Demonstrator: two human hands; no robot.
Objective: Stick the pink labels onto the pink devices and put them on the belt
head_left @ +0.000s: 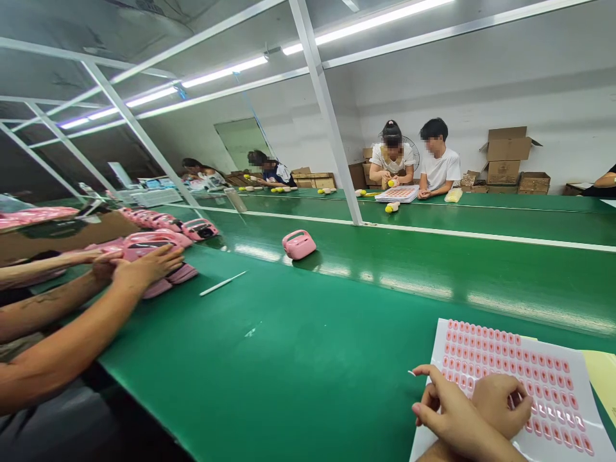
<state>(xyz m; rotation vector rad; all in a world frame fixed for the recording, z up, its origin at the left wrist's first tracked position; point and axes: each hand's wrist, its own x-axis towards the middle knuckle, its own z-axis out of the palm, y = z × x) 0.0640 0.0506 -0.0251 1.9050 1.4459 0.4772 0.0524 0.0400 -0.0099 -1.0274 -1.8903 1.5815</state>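
Note:
My two hands cross at the wrists over a white sheet [445,337] of pink oval stickers with darker red centres, laid in rows. My right hand [450,404] lies on top and reaches left, its index finger stretched out and other fingers curled. A small pale piece [411,373], seemingly a sticker seen edge-on, clings to that fingertip. Behind it, my left hand [500,401] is bent over the sheet, thumb and finger curled together; what they hold, if anything, is hidden. A pink toy with a handle [299,245] stands farther off, apart from both hands.
At left, a co-worker's hands [149,263] touch pink handled items [154,239] beside a cardboard box [67,237]. A white pen-like stick [224,283] lies on the green table [289,359]. Yellow paper [601,378] borders the sheet. A white post [327,109] rises mid-table; people work beyond.

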